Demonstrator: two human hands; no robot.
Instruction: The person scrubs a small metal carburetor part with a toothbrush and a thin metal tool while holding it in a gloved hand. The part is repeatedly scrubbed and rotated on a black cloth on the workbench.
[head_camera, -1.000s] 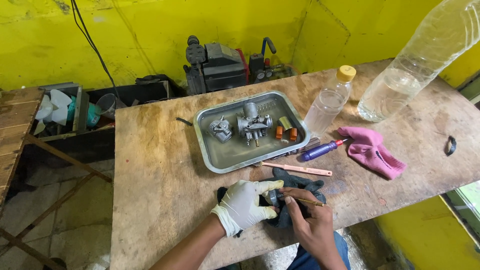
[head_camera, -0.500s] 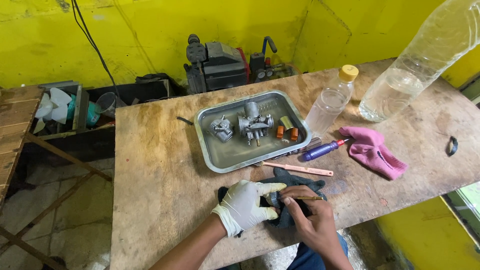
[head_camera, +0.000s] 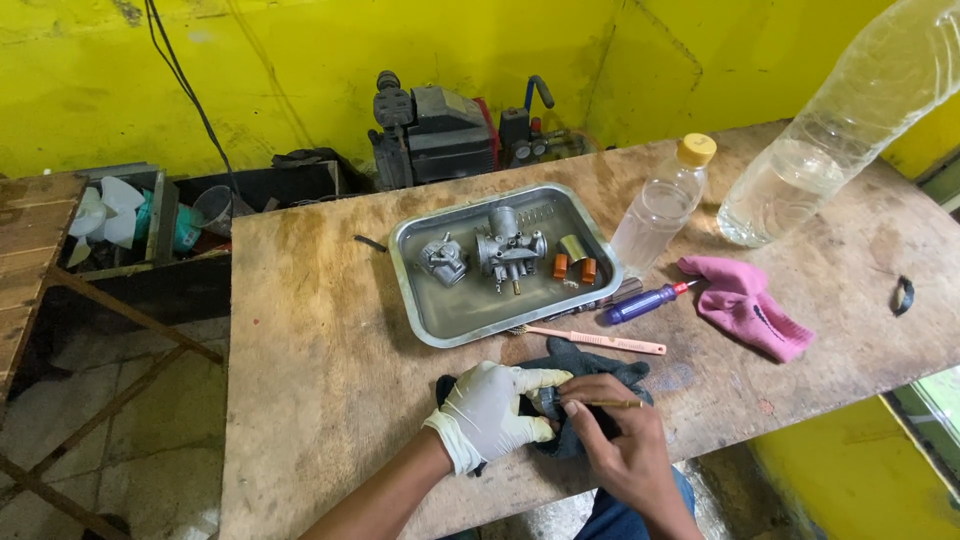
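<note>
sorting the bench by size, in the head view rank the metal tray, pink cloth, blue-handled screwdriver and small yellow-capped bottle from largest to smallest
1. metal tray
2. pink cloth
3. small yellow-capped bottle
4. blue-handled screwdriver
Cloth and bottle look close; that order is unsure.

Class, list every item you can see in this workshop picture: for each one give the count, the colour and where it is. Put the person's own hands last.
Metal tray: 1, silver, centre of table.
Carburettor body: 1, grey, in tray.
Smaller metal part: 1, grey, in tray, left of the carburettor body.
Small float pieces: a few, orange and brass, tray's right side.
Small bottle: 1, clear with yellow cap, right of tray.
Large bottle: 1, clear, far right, tilted.
Screwdriver: 1, blue handle, beside tray.
Brush: 1, pink, in front of tray.
Pink cloth: 1, right side of table.
Dark cloth: 1, under the hands.
Wooden table: 1, brown.
Left hand: 1, white glove, on dark cloth.
Right hand: 1, bare, fingers pinching a thin tool.
</note>
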